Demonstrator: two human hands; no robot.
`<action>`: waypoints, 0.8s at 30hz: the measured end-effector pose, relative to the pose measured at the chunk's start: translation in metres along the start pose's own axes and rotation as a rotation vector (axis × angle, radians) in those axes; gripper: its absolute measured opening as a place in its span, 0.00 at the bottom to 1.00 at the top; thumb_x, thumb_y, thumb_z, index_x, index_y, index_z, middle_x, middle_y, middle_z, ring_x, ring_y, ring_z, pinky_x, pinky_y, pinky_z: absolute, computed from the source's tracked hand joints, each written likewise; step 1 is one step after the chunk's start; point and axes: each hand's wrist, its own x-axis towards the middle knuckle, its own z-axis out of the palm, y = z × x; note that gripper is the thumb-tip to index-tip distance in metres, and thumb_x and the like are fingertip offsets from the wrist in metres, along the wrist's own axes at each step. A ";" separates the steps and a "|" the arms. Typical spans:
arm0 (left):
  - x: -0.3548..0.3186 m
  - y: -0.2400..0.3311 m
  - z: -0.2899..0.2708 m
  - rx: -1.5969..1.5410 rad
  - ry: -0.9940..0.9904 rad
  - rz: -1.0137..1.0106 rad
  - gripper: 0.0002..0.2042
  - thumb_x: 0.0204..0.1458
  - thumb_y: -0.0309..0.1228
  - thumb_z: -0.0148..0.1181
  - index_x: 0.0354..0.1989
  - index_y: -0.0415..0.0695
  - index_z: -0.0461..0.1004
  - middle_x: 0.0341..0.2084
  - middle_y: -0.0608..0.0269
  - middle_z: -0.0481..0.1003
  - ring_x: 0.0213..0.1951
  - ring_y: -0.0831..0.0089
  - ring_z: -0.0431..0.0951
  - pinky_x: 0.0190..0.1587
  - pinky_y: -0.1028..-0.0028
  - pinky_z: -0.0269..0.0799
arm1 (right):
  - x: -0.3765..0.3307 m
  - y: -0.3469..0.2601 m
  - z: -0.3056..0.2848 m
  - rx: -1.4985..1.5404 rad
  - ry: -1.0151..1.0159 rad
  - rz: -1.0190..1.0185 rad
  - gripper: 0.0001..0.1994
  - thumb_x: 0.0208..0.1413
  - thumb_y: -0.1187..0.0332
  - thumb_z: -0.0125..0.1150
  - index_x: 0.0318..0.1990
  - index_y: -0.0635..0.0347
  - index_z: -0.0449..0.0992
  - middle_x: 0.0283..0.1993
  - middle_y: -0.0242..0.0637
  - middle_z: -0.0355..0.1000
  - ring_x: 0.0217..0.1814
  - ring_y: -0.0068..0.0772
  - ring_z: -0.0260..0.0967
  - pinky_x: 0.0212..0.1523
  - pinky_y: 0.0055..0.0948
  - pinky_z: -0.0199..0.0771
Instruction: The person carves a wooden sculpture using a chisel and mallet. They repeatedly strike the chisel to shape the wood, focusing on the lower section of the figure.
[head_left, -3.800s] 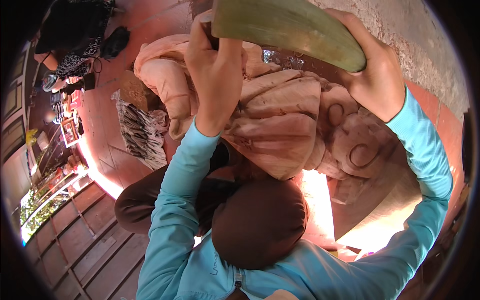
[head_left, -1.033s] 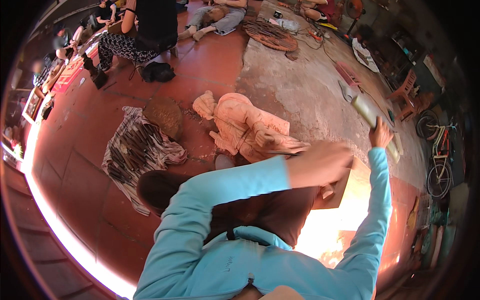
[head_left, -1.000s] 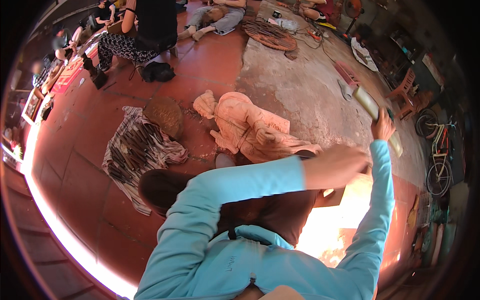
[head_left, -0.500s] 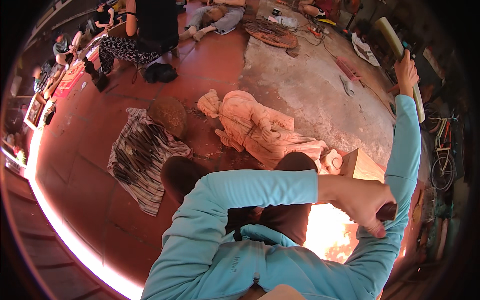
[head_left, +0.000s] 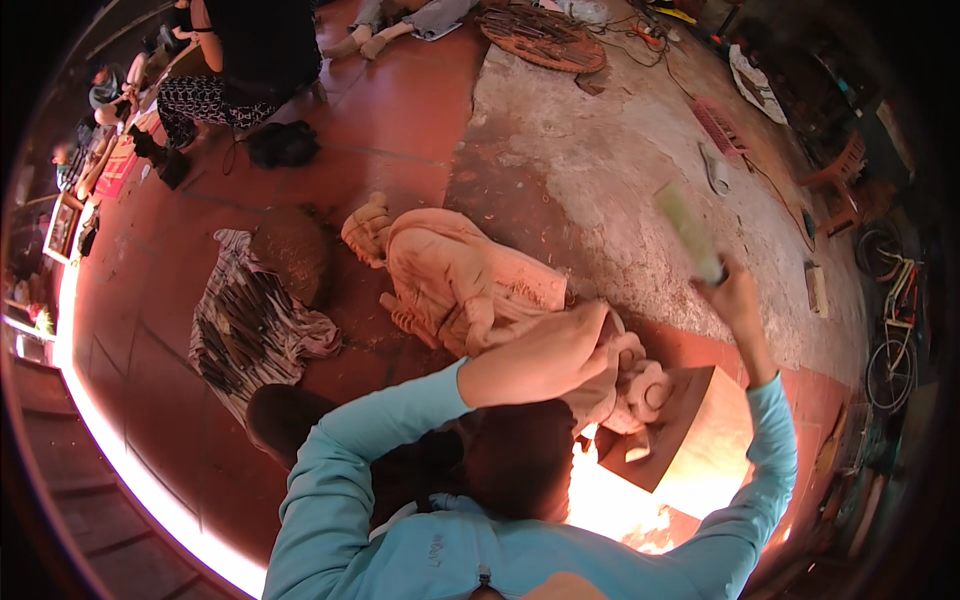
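A carved wooden statue (head_left: pixel 440 265) of a robed figure lies on its side in front of me, head to the left and block-like base (head_left: pixel 665 450) to the right. Over its lower part is my left hand (head_left: pixel 545 360), fingers curled closed; whatever they hold is hidden beneath the hand. To the right, my right hand (head_left: pixel 730 295) is raised and wrapped round the lower end of a pale wooden bar (head_left: pixel 688 230), blurred by motion and apart from the statue. My dark-clad knees are close to the statue's near side.
Left of the statue, several dark carving tools (head_left: pixel 245 325) lie on a striped cloth (head_left: pixel 310 335) beside a round brown disc (head_left: pixel 292 250). Further back are a person in black (head_left: pixel 265 50), a round basket of tools (head_left: pixel 540 40) and a pink basket (head_left: pixel 718 125). A bicycle (head_left: pixel 890 350) stands far right.
My left hand, with a dark handle end showing earlier, has swung left from beside my right arm to the statue. My right hand has come down and inward with the wooden bar. The view has shifted.
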 end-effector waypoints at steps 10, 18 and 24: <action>0.070 -0.067 0.060 -0.231 0.077 0.173 0.20 0.50 0.36 0.59 0.48 0.40 0.66 0.46 0.54 0.69 0.49 0.59 0.68 0.54 0.67 0.62 | 0.019 0.043 0.080 0.007 -0.185 -0.202 0.20 0.38 0.73 0.65 0.43 0.58 0.69 0.33 0.52 0.73 0.36 0.57 0.71 0.34 0.44 0.71; 0.104 -0.093 0.111 -0.176 0.304 0.250 0.16 0.47 0.37 0.61 0.42 0.43 0.70 0.28 0.57 0.69 0.32 0.60 0.71 0.34 0.65 0.65 | 0.023 0.113 0.144 0.090 -0.246 -0.086 0.25 0.36 0.76 0.63 0.47 0.57 0.64 0.36 0.56 0.72 0.38 0.60 0.71 0.36 0.46 0.72; 0.131 -0.103 0.117 -0.028 0.353 0.259 0.19 0.49 0.42 0.59 0.45 0.44 0.70 0.23 0.62 0.67 0.26 0.65 0.71 0.29 0.68 0.65 | 0.028 0.090 0.141 0.204 -0.284 -0.056 0.25 0.36 0.80 0.61 0.47 0.59 0.66 0.37 0.54 0.73 0.40 0.56 0.73 0.38 0.42 0.73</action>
